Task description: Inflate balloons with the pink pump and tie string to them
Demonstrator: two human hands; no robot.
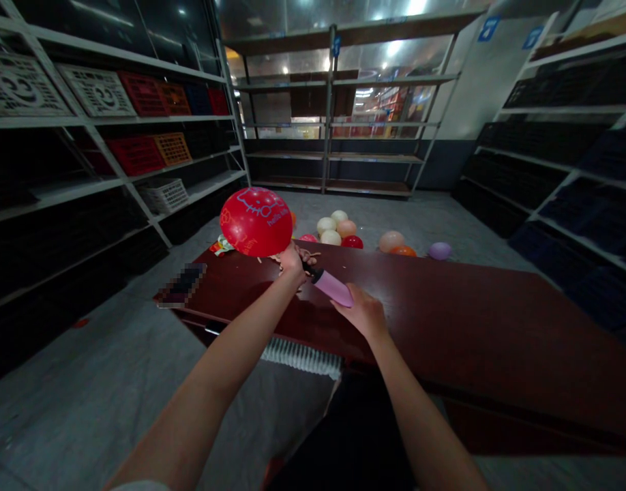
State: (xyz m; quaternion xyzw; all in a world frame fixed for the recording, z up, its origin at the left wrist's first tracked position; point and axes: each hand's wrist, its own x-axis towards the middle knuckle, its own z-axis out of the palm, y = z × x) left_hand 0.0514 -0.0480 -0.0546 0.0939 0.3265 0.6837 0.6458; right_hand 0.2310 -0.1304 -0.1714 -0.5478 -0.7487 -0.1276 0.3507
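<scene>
A red balloon [256, 224] with printed lettering and a cartoon outline is inflated at the far left part of the table. My left hand [291, 260] is closed around its neck, where it meets the dark front end of a hand pump. The pump's pink barrel [334, 288] slants down to the right. Around its rear end my right hand [363, 310] is closed. Just beyond my left hand lies a small pile of uninflated balloons [309, 255], partly hidden by it.
The dark red table [446, 307] stretches to the right. A blurred-out flat object [183, 285] lies at its left corner, and a colourful packet [221, 246] at the back edge. Several inflated balloons [331, 237] rest on the floor beyond. Shelves with crates [139, 153] stand left.
</scene>
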